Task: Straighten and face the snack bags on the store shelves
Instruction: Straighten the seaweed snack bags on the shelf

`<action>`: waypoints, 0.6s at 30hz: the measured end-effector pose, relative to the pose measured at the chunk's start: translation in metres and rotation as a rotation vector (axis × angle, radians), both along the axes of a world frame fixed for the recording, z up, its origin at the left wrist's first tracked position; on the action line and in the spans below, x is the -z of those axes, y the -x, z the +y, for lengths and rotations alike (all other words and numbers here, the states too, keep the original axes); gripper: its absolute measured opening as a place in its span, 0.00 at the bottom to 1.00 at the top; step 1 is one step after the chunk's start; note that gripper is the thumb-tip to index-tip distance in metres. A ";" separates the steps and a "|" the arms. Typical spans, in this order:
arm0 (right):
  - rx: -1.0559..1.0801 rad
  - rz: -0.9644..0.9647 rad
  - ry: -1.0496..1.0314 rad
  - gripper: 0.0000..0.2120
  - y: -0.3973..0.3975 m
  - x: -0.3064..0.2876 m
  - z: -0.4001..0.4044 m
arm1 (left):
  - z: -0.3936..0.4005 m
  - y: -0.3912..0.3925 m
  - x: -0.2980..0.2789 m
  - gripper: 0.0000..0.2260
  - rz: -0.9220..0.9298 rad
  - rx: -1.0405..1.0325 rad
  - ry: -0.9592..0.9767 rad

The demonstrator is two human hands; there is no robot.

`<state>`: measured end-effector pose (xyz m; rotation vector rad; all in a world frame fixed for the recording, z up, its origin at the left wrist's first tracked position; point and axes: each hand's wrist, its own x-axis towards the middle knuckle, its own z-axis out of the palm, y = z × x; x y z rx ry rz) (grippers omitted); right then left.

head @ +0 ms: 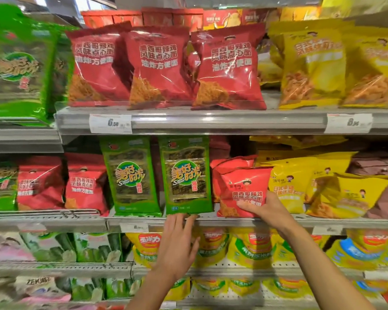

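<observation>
On the middle shelf (233,222) two green seaweed bags stand upright, one at the left (131,177) and one at the right (186,175). My left hand (177,245) reaches up with straight fingers, its tips touching the bottom edge of the right green bag. Right of it, a red snack bag (242,186) leans a little, front facing out. My right hand (268,209) grips its lower right corner, thumb across the front. More red bags stand behind it.
The top shelf (211,121) carries three red bags (159,66) in a row, with yellow bags (311,66) to the right and green ones (20,70) to the left. Yellow bags (323,191) crowd the middle shelf's right side. Lower shelves hold several yellow-green bags (249,249).
</observation>
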<state>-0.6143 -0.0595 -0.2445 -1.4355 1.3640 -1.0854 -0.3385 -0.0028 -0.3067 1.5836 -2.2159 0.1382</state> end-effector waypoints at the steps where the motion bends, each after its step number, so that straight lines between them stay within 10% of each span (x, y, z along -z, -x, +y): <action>1: -0.017 0.012 -0.010 0.21 0.002 0.000 -0.002 | 0.000 0.001 0.001 0.23 -0.001 -0.006 0.002; 18: -0.067 0.277 0.089 0.19 -0.003 0.008 -0.001 | 0.008 0.013 -0.011 0.24 -0.021 -0.103 -0.064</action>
